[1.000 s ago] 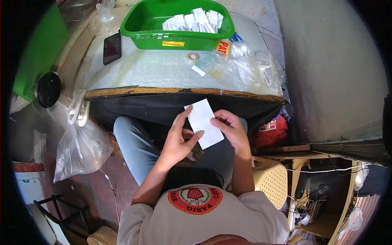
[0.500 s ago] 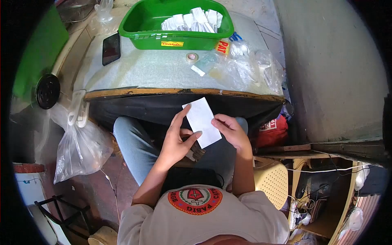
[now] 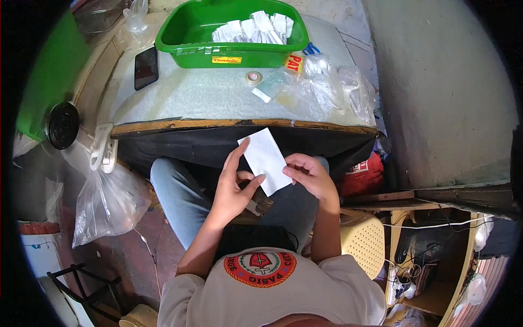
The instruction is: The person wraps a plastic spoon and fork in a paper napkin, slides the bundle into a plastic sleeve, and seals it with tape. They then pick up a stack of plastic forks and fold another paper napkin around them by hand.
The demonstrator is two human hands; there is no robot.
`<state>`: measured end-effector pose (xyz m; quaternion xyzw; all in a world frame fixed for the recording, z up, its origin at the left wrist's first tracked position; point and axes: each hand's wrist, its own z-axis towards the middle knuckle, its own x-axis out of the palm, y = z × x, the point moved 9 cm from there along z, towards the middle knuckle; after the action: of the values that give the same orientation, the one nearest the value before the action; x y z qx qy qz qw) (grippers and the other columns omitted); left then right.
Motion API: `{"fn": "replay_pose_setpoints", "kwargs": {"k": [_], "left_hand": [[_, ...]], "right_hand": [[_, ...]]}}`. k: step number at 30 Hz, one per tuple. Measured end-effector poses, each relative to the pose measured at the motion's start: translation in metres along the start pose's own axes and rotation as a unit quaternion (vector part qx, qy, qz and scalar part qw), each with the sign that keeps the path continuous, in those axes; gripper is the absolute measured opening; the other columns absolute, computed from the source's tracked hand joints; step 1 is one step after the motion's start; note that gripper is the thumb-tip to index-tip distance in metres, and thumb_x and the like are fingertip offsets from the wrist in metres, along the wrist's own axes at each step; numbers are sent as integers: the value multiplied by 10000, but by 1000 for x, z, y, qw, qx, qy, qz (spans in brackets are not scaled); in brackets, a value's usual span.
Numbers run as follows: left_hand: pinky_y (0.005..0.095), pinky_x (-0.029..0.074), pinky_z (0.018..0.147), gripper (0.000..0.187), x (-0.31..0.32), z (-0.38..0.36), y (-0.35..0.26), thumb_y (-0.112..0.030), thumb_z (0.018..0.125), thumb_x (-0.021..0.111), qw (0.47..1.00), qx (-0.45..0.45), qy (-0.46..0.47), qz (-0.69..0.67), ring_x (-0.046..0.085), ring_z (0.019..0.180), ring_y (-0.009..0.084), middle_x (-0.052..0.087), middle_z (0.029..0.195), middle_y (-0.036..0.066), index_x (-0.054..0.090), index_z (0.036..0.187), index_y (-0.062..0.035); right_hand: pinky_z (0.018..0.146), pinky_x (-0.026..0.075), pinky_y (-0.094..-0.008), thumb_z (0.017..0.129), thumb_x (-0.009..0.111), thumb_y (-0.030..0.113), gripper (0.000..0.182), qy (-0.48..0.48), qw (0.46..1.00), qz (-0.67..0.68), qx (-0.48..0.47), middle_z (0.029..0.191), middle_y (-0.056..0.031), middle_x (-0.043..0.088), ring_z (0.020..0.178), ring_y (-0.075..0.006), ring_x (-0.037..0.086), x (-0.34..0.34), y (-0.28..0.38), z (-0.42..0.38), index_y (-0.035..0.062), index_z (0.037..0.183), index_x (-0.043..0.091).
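A white rectangular piece of paper (image 3: 264,161), perhaps folded or several sheets thick, is held tilted above my lap. My left hand (image 3: 235,182) grips its left side, with the thumb on the face and a finger at the upper left corner. At the right edge, my right hand (image 3: 309,175) pinches the paper between thumb and fingers. Beyond the table edge stands a green basin (image 3: 185,54) with a pile of white folded papers (image 3: 256,28) inside.
On the table lie a dark phone (image 3: 146,68), a tape roll (image 3: 253,78), a small white piece (image 3: 261,95) and clear plastic bags (image 3: 327,90). A plastic bag (image 3: 109,201) hangs at the left from a white clip (image 3: 103,147). A wall (image 3: 441,98) rises at the right.
Both hands still hold the paper, which has shifted very slightly left. The whole view has moved a little; nothing has been let go or picked up.
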<state>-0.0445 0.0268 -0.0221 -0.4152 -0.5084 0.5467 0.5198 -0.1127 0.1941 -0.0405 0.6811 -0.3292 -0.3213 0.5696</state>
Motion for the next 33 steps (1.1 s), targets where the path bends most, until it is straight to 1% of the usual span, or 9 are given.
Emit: {"fn": "replay_pose_setpoints", "kwargs": {"k": [5,8,13,17,19,22,25,28,33], "left_hand": [[222,527,713,778,-2,-1,0,132,788,664,1000,11,-9,-10,638,884,106,390,1410,166,338,1468,-60],[216,527,717,772,-2,-1,0,134,788,663,1000,18,-11,-14,632,899,105,389,1412,165,341,1465,-52],[216,530,726,762,-1,0,-3,133,790,661,999,35,-12,-19,622,914,107,380,1420,172,342,1461,-37],[220,529,721,766,-2,-1,-5,128,791,663,999,36,-10,-3,615,916,107,374,1426,178,339,1465,-39],[222,528,722,769,-3,-1,-5,125,791,666,999,33,-10,3,613,912,106,371,1429,181,338,1466,-42],[224,528,727,773,-4,-1,-6,118,791,671,999,36,-6,17,610,905,105,365,1436,186,338,1468,-47],[224,526,730,771,-4,-1,-6,114,791,671,999,38,-3,27,608,892,100,359,1444,189,340,1468,-51],[223,524,733,768,-4,-1,-6,113,792,667,999,30,5,20,606,910,100,358,1449,188,342,1468,-51],[217,525,714,775,0,-1,-14,117,787,665,998,35,23,49,634,858,103,338,1479,188,333,1468,-46]], "right_hand": [[590,381,-188,887,683,98,143,6,999,19,-37,779,34,597,665,-26,495,-1,15,-3,33,1004,633],[621,388,-188,883,677,74,198,-10,999,-39,-32,812,24,594,704,-36,509,-2,17,-6,38,1062,601],[689,389,-182,899,644,49,272,-53,991,68,-105,847,28,577,781,-39,511,-2,21,-5,50,1142,522],[696,403,-182,904,637,51,190,-52,991,54,-112,842,22,574,768,-45,519,-4,19,-5,50,1075,554],[692,425,-193,905,629,39,116,-3,995,-9,-99,875,6,595,765,-54,535,-2,16,-4,33,1018,606],[694,427,-210,869,644,-11,109,18,997,-20,-75,923,-15,624,784,-64,547,-1,16,-5,-4,978,648],[694,448,-212,850,653,-34,143,18,990,-50,-128,923,-31,639,781,-66,567,0,27,-7,-23,993,665],[719,456,-213,830,668,-44,192,41,992,-51,-111,985,-46,633,806,-68,579,0,29,-9,-21,1019,649],[726,494,-222,825,686,-30,257,52,992,-24,-116,1089,-55,606,833,-82,600,-2,29,-11,-4,1069,612]]}}
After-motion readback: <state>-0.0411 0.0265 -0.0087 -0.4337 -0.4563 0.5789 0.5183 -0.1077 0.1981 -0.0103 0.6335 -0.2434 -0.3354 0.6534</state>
